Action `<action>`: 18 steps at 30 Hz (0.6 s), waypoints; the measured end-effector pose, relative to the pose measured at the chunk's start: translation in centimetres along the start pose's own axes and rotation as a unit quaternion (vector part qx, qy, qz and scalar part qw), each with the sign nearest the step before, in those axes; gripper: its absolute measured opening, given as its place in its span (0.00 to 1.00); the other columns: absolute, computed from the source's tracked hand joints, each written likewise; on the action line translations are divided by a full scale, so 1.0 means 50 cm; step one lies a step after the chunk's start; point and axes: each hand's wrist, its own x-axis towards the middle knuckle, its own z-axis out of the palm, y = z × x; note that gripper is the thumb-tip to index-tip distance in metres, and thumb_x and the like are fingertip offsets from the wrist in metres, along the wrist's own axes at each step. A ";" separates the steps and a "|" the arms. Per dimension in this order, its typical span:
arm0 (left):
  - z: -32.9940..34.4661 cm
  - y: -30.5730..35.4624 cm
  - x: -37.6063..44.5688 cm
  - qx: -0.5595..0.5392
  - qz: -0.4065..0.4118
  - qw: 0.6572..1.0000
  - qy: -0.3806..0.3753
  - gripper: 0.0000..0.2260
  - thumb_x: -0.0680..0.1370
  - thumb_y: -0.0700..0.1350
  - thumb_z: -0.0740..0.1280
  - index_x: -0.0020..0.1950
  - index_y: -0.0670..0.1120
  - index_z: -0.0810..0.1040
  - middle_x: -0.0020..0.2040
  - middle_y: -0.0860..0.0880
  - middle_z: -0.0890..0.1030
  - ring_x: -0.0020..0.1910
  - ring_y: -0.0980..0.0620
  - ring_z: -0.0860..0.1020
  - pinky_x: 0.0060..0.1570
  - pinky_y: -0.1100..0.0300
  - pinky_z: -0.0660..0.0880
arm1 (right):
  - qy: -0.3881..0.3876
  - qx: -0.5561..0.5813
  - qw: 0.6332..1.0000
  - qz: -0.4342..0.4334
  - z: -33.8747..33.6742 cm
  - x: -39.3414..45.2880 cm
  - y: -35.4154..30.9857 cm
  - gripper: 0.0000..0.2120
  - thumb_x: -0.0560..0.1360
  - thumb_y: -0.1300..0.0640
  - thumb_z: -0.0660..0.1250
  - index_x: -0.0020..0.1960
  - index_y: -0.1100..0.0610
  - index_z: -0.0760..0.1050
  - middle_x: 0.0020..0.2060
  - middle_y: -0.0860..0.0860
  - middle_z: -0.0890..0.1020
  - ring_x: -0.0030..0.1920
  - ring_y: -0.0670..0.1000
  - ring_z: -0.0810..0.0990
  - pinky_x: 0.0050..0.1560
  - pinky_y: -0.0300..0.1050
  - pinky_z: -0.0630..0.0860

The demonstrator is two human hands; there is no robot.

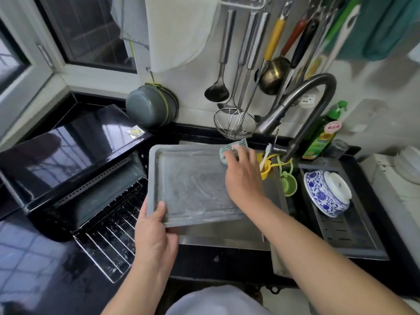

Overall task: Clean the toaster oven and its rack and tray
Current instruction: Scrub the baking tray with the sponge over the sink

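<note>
One flat, rectangular grey metal tray (193,183) with a raised rim and rounded corners is held tilted over the steel sink (227,237), its surface streaked with whitish soapy smears. The left hand (154,237) grips the tray's near left corner, thumb curled over the rim. The right hand (243,176) presses a teal-and-white checked scrubbing cloth (231,150) on the tray's far right corner, its fingers (234,155) curled on the cloth. Left of the tray stands one glossy black toaster oven (72,155), door down, with one wire rack (113,230) of thin parallel bars lying on the door. Right of the tray, one blue-and-white patterned porcelain bowl (325,192) leans in a drain basket. Behind the tray's right side, one green dish-soap bottle (322,133) carries a pink label; its writing is too small to read. The counter (27,258) is shiny black stone
</note>
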 end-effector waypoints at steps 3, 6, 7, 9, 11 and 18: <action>0.016 0.014 -0.005 0.033 0.023 0.999 -0.031 0.19 0.84 0.33 0.60 0.67 0.51 0.80 0.59 0.45 0.86 0.54 0.47 0.84 0.57 0.47 0.79 | 0.051 0.108 0.984 0.133 -0.006 0.034 -0.016 0.22 0.70 0.72 0.67 0.59 0.54 0.73 0.62 0.53 0.71 0.60 0.57 0.68 0.55 0.49 0.73; 0.028 0.026 -0.009 0.056 0.042 0.995 -0.069 0.19 0.83 0.32 0.60 0.63 0.51 0.82 0.54 0.47 0.87 0.47 0.51 0.85 0.50 0.51 0.81 | 0.090 0.165 0.967 0.175 -0.006 0.039 -0.039 0.18 0.75 0.70 0.66 0.61 0.55 0.73 0.66 0.52 0.72 0.66 0.56 0.67 0.65 0.47 0.70; 0.033 0.021 -0.009 0.066 0.041 0.994 -0.079 0.19 0.83 0.31 0.60 0.63 0.51 0.82 0.52 0.47 0.87 0.46 0.50 0.85 0.49 0.51 0.81 | 0.084 0.173 0.975 0.111 0.000 0.034 -0.058 0.17 0.75 0.70 0.64 0.62 0.57 0.74 0.67 0.53 0.72 0.68 0.56 0.68 0.69 0.48 0.69; 0.042 0.003 -0.014 0.078 0.025 0.993 -0.087 0.19 0.83 0.31 0.60 0.65 0.49 0.82 0.52 0.44 0.86 0.45 0.48 0.84 0.46 0.50 0.83 | 0.032 0.209 0.976 -0.050 0.010 0.022 -0.108 0.20 0.76 0.70 0.60 0.66 0.59 0.74 0.69 0.56 0.73 0.71 0.57 0.68 0.73 0.52 0.66; 0.043 -0.012 -0.020 0.060 0.011 0.994 -0.089 0.19 0.83 0.31 0.60 0.68 0.47 0.80 0.58 0.41 0.85 0.49 0.45 0.84 0.50 0.48 0.84 | -0.012 0.190 0.972 -0.138 0.003 0.014 -0.131 0.22 0.78 0.68 0.56 0.69 0.59 0.73 0.70 0.56 0.73 0.73 0.57 0.66 0.75 0.51 0.62; 0.004 0.027 0.018 0.029 0.051 0.998 -0.015 0.20 0.83 0.32 0.61 0.68 0.51 0.81 0.62 0.43 0.84 0.53 0.46 0.83 0.58 0.44 0.79 | -0.061 0.100 0.990 0.076 0.007 -0.012 0.024 0.22 0.80 0.68 0.59 0.72 0.53 0.71 0.74 0.51 0.70 0.75 0.57 0.64 0.74 0.57 0.63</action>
